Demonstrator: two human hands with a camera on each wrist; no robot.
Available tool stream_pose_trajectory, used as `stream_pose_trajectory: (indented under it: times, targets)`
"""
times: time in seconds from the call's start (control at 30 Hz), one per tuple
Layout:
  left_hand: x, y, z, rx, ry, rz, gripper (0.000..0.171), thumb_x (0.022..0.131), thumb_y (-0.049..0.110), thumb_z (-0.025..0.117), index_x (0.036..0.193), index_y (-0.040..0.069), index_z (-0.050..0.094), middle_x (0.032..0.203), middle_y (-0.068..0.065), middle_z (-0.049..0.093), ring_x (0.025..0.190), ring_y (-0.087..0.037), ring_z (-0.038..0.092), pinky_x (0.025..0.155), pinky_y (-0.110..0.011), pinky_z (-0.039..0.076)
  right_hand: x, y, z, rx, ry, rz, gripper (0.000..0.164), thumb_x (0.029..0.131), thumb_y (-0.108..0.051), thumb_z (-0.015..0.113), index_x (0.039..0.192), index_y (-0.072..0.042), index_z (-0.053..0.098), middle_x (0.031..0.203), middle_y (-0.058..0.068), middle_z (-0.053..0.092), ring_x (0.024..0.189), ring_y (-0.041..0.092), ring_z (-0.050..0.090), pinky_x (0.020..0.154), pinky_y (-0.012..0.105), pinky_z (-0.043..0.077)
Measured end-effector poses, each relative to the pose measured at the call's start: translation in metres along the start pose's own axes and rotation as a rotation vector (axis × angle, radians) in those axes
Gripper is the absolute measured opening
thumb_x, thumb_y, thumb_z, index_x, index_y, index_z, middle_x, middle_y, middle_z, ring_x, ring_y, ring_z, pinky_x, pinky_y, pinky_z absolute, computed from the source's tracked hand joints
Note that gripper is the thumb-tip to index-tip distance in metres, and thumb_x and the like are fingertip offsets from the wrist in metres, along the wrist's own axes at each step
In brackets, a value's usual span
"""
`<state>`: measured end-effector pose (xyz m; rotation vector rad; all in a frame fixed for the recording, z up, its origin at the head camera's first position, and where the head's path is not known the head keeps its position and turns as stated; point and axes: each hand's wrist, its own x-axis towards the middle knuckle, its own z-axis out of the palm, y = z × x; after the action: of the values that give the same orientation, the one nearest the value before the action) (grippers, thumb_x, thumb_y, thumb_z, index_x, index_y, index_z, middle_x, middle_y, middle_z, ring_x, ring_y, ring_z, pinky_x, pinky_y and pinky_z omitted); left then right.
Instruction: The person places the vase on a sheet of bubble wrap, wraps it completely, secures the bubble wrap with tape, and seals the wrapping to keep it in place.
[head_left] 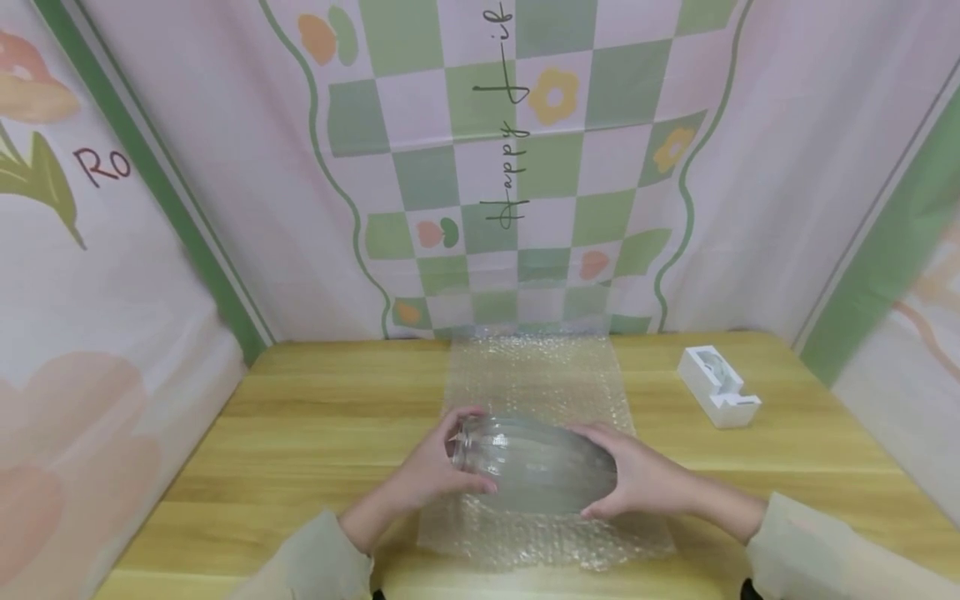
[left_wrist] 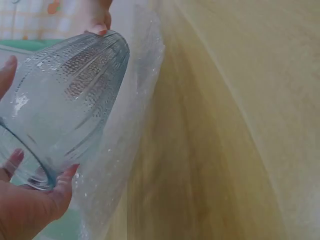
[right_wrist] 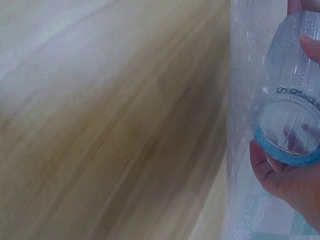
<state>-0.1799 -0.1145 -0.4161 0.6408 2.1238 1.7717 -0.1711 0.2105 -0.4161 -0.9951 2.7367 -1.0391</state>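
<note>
A clear ribbed glass vase [head_left: 536, 467] lies sideways between my two hands, over a sheet of bubble wrap [head_left: 536, 379]. My left hand [head_left: 444, 462] grips its open mouth end, thumb and fingers on either side of the rim. At the other end, my right hand [head_left: 637, 473] holds the vase round its base. The left wrist view shows textured bands on the glass vase [left_wrist: 75, 80], and the right wrist view shows its round bottom. Whether the vase touches the bubble wrap or hangs just above it, I cannot tell.
A white tape dispenser [head_left: 718, 387] with a roll in it stands at the right rear of the wooden table [head_left: 322, 417]. Behind the table hangs a checked, patterned curtain [head_left: 517, 167], with more cloth along both sides.
</note>
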Motion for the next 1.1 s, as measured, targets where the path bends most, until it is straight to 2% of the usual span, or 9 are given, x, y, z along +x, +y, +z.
stream_pose_trajectory:
  times: [0.17, 0.33, 0.5, 0.63, 0.87, 1.1]
  targets:
    - [-0.0011, -0.0029, 0.0047, 0.130, -0.002, -0.007, 0.094, 0.072, 0.016, 0.094, 0.150, 0.009, 0.042, 0.149, -0.011, 0.046, 0.128, -0.034, 0.051, 0.103, -0.045, 0.050, -0.0023, 0.0036, -0.0006, -0.017, -0.011, -0.005, 0.107, 0.061, -0.036, 0.097, 0.147, 0.003, 0.047, 0.137, 0.020, 0.055, 0.120, 0.045, 0.055, 0.097, 0.068, 0.047]
    - [-0.0019, -0.0037, 0.0072, 0.221, -0.022, 0.003, 0.096, 0.070, 0.019, 0.095, 0.151, 0.017, 0.044, 0.151, -0.011, 0.046, 0.133, -0.034, 0.047, 0.108, -0.053, 0.044, -0.0040, 0.0047, -0.0006, -0.014, -0.037, -0.025, 0.104, 0.061, -0.034, 0.096, 0.147, 0.001, 0.049, 0.130, 0.014, 0.057, 0.114, 0.037, 0.058, 0.091, 0.062, 0.053]
    - [-0.0030, -0.0039, 0.0063, 0.275, -0.060, 0.004, 0.103, 0.068, 0.022, 0.096, 0.155, 0.016, 0.042, 0.154, -0.009, 0.044, 0.139, -0.034, 0.042, 0.111, -0.059, 0.038, -0.0040, 0.0057, 0.0003, 0.003, -0.072, -0.030, 0.104, 0.062, -0.034, 0.096, 0.148, 0.000, 0.048, 0.127, 0.010, 0.056, 0.113, 0.032, 0.058, 0.092, 0.057, 0.054]
    - [-0.0041, -0.0037, 0.0059, 0.277, -0.076, 0.003, 0.102, 0.069, 0.021, 0.095, 0.155, 0.011, 0.041, 0.154, -0.009, 0.044, 0.139, -0.035, 0.042, 0.112, -0.059, 0.038, -0.0035, 0.0066, 0.0018, 0.005, -0.083, -0.029, 0.104, 0.063, -0.035, 0.096, 0.148, -0.001, 0.048, 0.128, 0.009, 0.056, 0.113, 0.031, 0.057, 0.092, 0.054, 0.054]
    - [-0.0053, -0.0064, 0.0054, 0.248, -0.074, -0.010, 0.100, 0.068, 0.017, 0.096, 0.153, 0.012, 0.044, 0.145, -0.008, 0.050, 0.130, -0.030, 0.050, 0.105, -0.048, 0.048, -0.0037, 0.0069, 0.0019, -0.007, -0.082, -0.035, 0.102, 0.064, -0.036, 0.095, 0.148, -0.003, 0.049, 0.127, 0.006, 0.056, 0.112, 0.028, 0.057, 0.092, 0.046, 0.053]
    - [-0.0058, -0.0097, 0.0043, 0.234, -0.085, 0.000, 0.099, 0.067, 0.018, 0.095, 0.153, 0.016, 0.044, 0.145, -0.005, 0.050, 0.133, -0.030, 0.047, 0.108, -0.050, 0.045, -0.0052, 0.0041, 0.0016, -0.033, -0.068, -0.047, 0.103, 0.063, -0.039, 0.095, 0.148, -0.004, 0.049, 0.126, 0.004, 0.057, 0.112, 0.028, 0.058, 0.093, 0.052, 0.054]
